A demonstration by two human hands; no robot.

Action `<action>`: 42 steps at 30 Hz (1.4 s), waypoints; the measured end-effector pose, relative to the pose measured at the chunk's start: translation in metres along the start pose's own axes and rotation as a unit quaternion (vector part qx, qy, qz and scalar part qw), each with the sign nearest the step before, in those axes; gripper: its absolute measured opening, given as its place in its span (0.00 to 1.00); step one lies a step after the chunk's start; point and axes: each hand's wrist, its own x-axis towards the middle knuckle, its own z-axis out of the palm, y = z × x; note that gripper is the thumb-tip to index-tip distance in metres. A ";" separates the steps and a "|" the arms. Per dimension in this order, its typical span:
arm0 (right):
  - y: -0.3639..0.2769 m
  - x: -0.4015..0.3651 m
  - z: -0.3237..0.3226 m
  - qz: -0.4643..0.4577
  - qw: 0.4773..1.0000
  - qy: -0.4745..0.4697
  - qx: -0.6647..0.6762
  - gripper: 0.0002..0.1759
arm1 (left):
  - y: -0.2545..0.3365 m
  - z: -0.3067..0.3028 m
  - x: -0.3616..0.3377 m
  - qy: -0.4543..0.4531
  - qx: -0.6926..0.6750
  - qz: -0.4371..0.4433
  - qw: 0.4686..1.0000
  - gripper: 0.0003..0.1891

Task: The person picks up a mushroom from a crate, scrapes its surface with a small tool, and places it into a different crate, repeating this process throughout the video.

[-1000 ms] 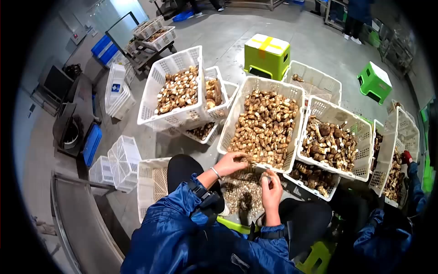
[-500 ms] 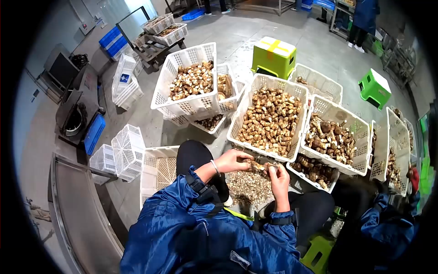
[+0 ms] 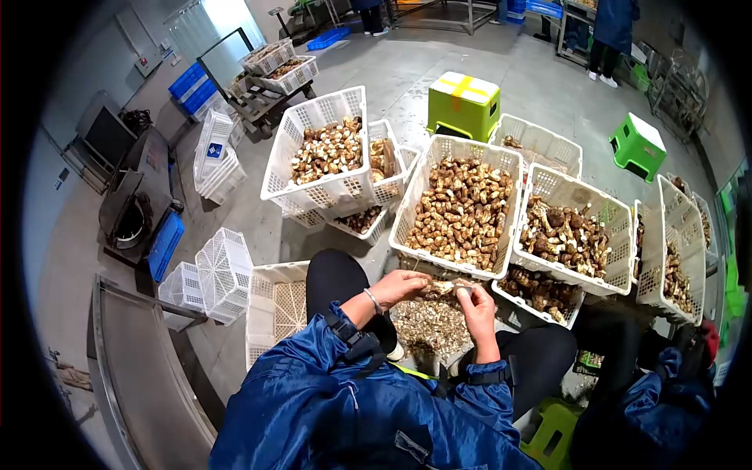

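My left hand (image 3: 399, 287) has its fingers closed around one end of a brown and pale mushroom (image 3: 439, 288). At the mushroom's other end, my right hand (image 3: 476, 307) pinches it between thumb and fingers. Both hands are over a heap of small pale scraps (image 3: 431, 325) between my knees. Just beyond the hands stands a white crate of brown mushrooms (image 3: 458, 211). Another white crate (image 3: 576, 227), with longer-stemmed mushrooms, is to its right. Whether either hand also holds a small tool cannot be made out.
A crate of cut mushrooms (image 3: 325, 153) stands at the left, near an open white crate (image 3: 270, 313) beside my left knee. Green stools (image 3: 464, 106) stand behind the crates. A co-worker's blue sleeve (image 3: 658, 392) is close on my right. A metal table (image 3: 149, 352) lies left.
The view has shifted slightly. Both hands remain together at the mushroom over the scraps, with their fingers in slightly different positions.
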 end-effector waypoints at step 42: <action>0.010 0.000 0.006 -0.025 0.995 0.021 -0.093 0.11 | -0.030 0.021 0.001 0.076 0.077 0.046 0.993 0.24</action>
